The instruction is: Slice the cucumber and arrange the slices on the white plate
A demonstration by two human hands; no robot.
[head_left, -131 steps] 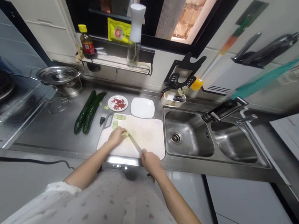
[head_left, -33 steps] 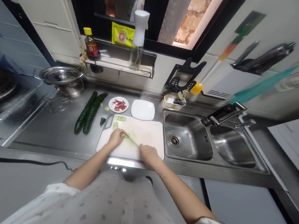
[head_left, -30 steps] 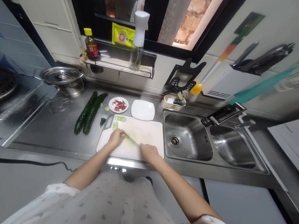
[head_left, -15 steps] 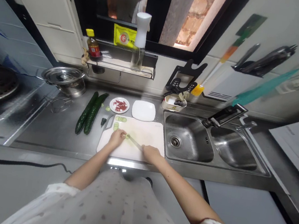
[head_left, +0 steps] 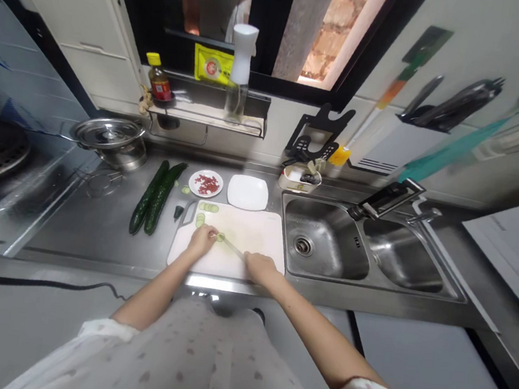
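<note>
On the white cutting board [head_left: 230, 267], my right hand [head_left: 259, 268] is closed round the handle of a knife [head_left: 235, 250]. The blade points left, its tip at a cucumber slice [head_left: 220, 237]. My left hand [head_left: 203, 238] is closed, its fingertips pinching the left edge of that slice. More cucumber slices [head_left: 209, 207] lie in a row at the board's upper left, and a few others [head_left: 200, 220] overlap just above my left hand. A dark green cucumber end [head_left: 178, 212] sits on the counter beside the board's handle.
Two whole cucumbers [head_left: 156, 199] lie left of the board. Behind it are a plate [head_left: 204, 195] with small red pieces and a white square plate [head_left: 248, 193]. The double sink [head_left: 325, 239] adjoins on the right. A lidded steel pot [head_left: 117, 142] stands at the back left.
The view has shifted slightly. Both hands, the knife and the slice stay in nearly the same place on the board.
</note>
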